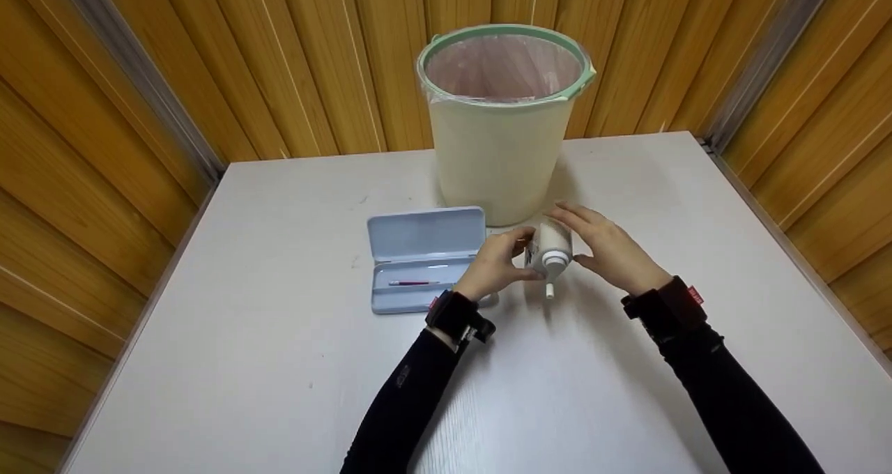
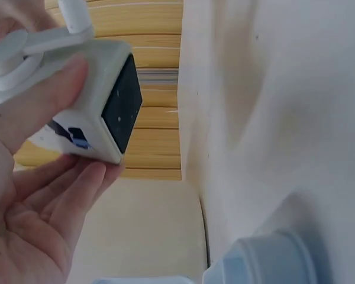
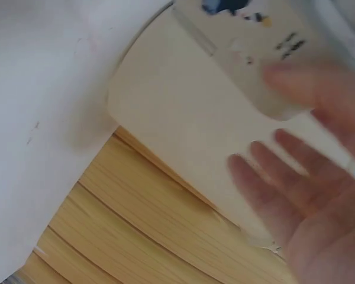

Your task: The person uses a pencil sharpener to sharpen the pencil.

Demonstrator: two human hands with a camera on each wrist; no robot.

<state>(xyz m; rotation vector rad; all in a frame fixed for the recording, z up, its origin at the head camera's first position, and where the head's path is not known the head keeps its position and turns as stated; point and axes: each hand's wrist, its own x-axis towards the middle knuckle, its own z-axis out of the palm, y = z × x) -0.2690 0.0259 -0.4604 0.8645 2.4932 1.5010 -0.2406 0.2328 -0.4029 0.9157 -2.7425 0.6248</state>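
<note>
A white, boxy crank pencil sharpener (image 1: 554, 238) is held above the table, its crank handle (image 1: 550, 291) pointing down towards me in the head view. My left hand (image 1: 493, 265) grips it, thumb on one side and fingers on the other, as the left wrist view also shows; a dark panel (image 2: 123, 103) faces the table. My right hand (image 1: 612, 247) is beside its right side with fingers spread. In the right wrist view the right thumb overlaps the sharpener; whether it touches is unclear. Left of the hands lies an open light-blue pencil case (image 1: 425, 233) with a red-and-white pencil (image 1: 411, 283) inside.
A cream bin (image 1: 498, 153) with a green rim and a clear liner stands behind the hands at the back of the white table (image 1: 279, 307). Wood-patterned walls (image 1: 313, 63) close in the back and both sides.
</note>
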